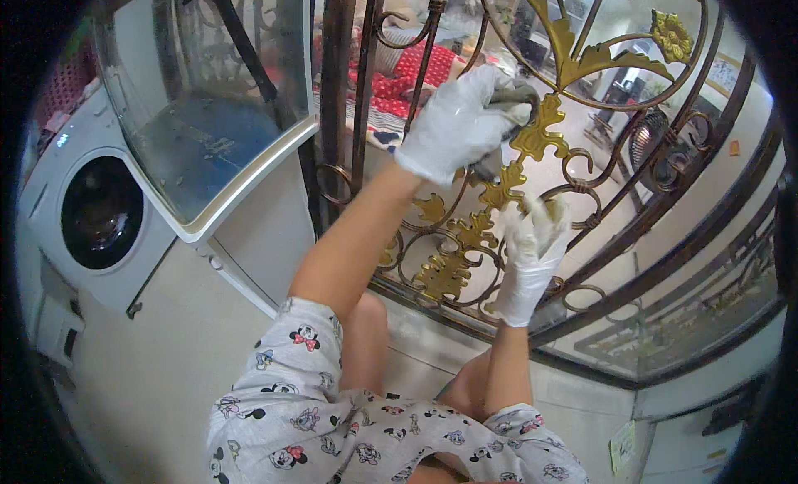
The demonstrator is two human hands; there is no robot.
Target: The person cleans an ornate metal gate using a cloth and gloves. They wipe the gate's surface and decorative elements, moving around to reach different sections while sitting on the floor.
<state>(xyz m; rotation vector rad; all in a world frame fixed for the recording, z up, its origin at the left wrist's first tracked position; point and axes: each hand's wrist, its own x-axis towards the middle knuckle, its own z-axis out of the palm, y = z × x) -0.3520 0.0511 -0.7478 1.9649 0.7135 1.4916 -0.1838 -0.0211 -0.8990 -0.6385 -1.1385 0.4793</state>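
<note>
A wrought-iron screen with dark scrolled bars and gold leaf ornaments stands before me. Both hands wear thin white gloves. My left hand is closed on a dark grey cloth and lies against the ironwork beside an upper gold leaf. Lower and to the right, my right hand is at the screen near the gold leaves and a scroll, its fingers bent. Whether it grips a bar or holds anything is unclear.
A glass tank on a white cabinet stands close at the left, with a front-loading washing machine beyond it. Behind the screen are red dotted fabric and a fan. A glass panel curves along the right.
</note>
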